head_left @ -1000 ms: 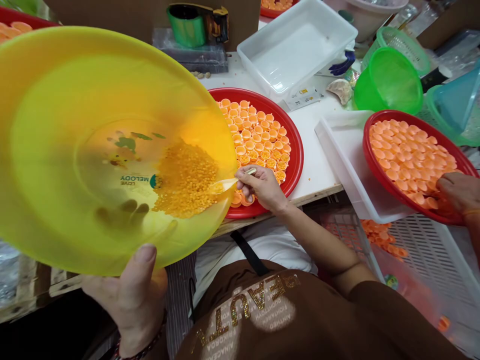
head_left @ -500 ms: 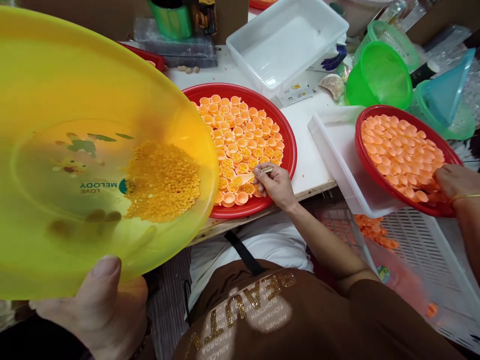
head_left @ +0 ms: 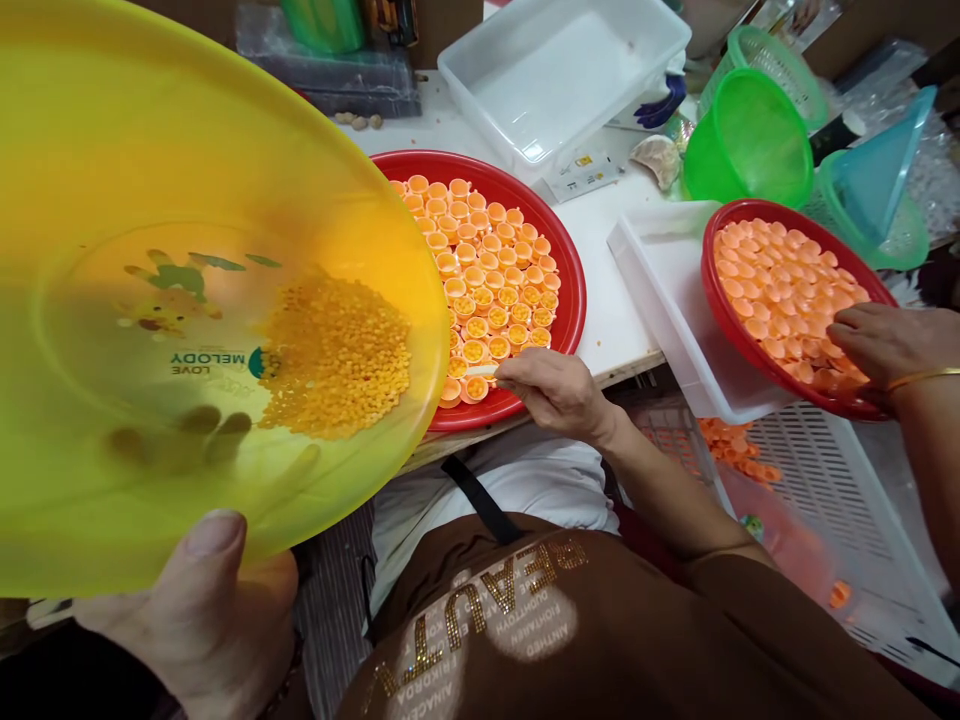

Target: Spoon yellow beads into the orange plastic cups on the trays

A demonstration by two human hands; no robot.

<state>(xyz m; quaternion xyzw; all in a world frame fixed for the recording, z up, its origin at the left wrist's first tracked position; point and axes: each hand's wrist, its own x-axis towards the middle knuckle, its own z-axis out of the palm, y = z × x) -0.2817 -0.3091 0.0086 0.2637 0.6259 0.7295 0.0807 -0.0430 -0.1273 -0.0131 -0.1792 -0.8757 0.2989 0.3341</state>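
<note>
My left hand [head_left: 199, 610] grips the rim of a translucent yellow basin [head_left: 135, 130], thumb on the inside and fingers showing through from beneath. The basin tilts toward the right, and small yellow granules [head_left: 341, 365] are heaped on that side. In my right hand [head_left: 559, 392] is a small pale spoon [head_left: 480, 370], pinched between thumb and fingers over the near edge of a red tray [head_left: 576, 310]. Rows of little orange cups [head_left: 469, 253] fill this tray; those toward the near side contain yellow granules, while farther ones look unfilled. The basin hides the tray's left part.
At right, a co-worker's hand [head_left: 874, 345] reaches into another red tray [head_left: 709, 260] of orange pieces, resting over a white bin [head_left: 660, 300]. Behind stand a white tub [head_left: 562, 80], a green basket [head_left: 750, 140] and a blue funnel-like piece [head_left: 881, 175].
My right hand has turned knuckles-up and drawn slightly nearer with the spoon. More near-side cups show granules. The basin has shifted slightly right. The co-worker's hand has moved left over its tray.
</note>
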